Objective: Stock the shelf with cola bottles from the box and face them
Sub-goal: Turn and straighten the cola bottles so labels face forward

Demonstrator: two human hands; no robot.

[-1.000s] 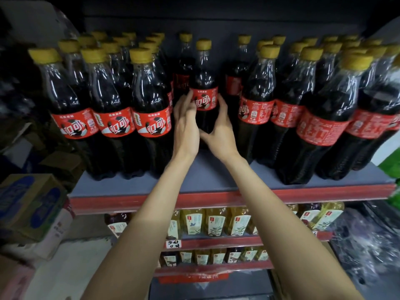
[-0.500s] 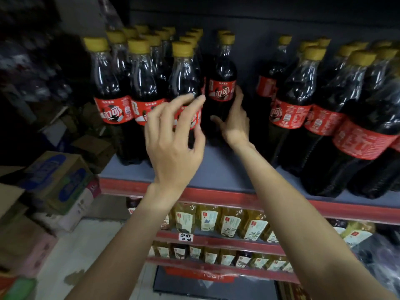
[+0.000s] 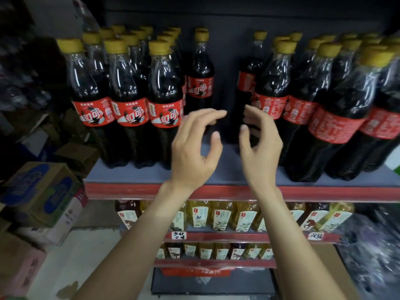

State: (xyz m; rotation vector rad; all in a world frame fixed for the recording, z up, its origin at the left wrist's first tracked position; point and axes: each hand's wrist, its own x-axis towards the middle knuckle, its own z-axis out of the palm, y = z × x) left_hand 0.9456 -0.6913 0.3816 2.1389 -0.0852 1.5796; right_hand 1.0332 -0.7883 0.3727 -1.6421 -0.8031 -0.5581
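yellow-capped cola bottles stand upright in rows on the grey shelf (image 3: 227, 174), with a bare lane down the middle between the left block and the right block. at the back of that lane stands one cola bottle (image 3: 200, 83), its red label turned to the front, and just right of it another bottle (image 3: 246, 83) whose label looks turned partly away. both hands hang in front of the lane and touch nothing. the left hand (image 3: 192, 152) is released, fingers loosely bent, thumb apart from them. the right hand (image 3: 260, 148) is likewise released and holds nothing; its fingertips lie near the turned bottle's lower body but apart from it. that bottle lies ahead and slightly left of the right hand, long axis vertical, so the right hand seems the nearer one for twisting it to face. the supply box cannot be told for certain; cardboard cartons (image 3: 41, 191) sit low on the left, beside the shelf.
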